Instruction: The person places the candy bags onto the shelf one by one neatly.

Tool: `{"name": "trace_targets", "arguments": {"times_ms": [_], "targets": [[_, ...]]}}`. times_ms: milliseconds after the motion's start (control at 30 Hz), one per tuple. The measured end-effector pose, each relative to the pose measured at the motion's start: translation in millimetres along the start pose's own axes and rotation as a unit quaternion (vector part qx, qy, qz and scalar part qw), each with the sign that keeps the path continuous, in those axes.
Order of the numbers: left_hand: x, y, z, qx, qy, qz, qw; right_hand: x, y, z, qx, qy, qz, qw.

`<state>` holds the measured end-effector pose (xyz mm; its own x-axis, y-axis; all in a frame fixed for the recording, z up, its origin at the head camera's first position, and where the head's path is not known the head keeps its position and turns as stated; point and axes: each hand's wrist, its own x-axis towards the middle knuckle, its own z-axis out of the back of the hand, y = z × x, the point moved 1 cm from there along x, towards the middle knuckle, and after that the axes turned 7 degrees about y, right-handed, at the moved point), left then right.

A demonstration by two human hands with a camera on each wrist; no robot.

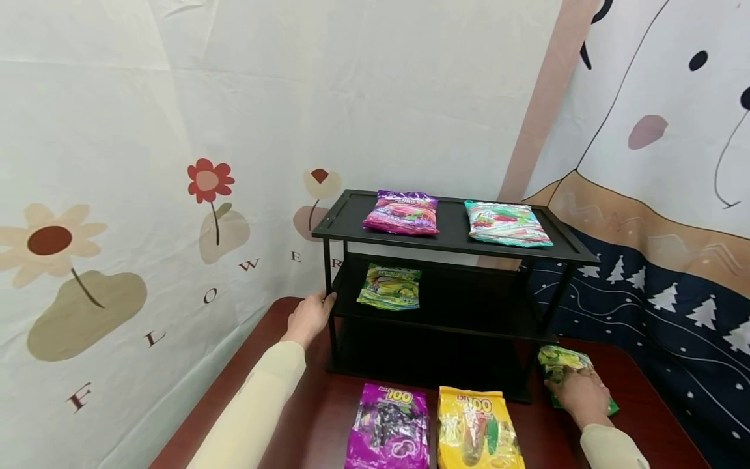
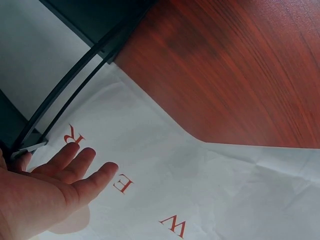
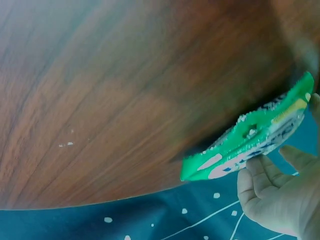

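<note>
My left hand point(image 1: 309, 318) is at the left end of a black three-tier shelf rack point(image 1: 469, 319), pinching the middle tier's edge by the post; in the left wrist view its other fingers point(image 2: 102, 175) stretch out loosely. At the right of the rack my right hand point(image 1: 580, 391) grips a green-and-yellow candy bag point(image 1: 565, 357) just over the table. The right wrist view has that bag point(image 3: 250, 135) tilted, fingers at its side. A similar green candy bag point(image 1: 390, 286) lies on the middle tier. On the top tier are a purple-pink bag point(image 1: 404, 213) and a teal-white bag point(image 1: 506, 223).
A purple candy bag point(image 1: 388, 430) and a yellow candy bag point(image 1: 479, 430) lie on the reddish-brown table point(image 1: 310, 417) in front of the rack. Behind hangs a white cloth point(image 1: 351, 98) with printed flowers; a dark blue printed cloth point(image 1: 674, 339) hangs at the right.
</note>
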<state>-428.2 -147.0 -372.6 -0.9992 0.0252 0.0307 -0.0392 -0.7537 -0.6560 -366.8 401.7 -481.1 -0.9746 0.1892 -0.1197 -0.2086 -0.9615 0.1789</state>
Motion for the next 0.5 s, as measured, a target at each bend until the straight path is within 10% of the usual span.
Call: {"name": "trace_targets", "arguments": {"times_ms": [500], "targets": [[0.1, 0.2, -0.8, -0.001, 0.007, 0.002, 1.0, -4, -14, 0, -0.025, 0.04, 0.035, 0.998]]}}
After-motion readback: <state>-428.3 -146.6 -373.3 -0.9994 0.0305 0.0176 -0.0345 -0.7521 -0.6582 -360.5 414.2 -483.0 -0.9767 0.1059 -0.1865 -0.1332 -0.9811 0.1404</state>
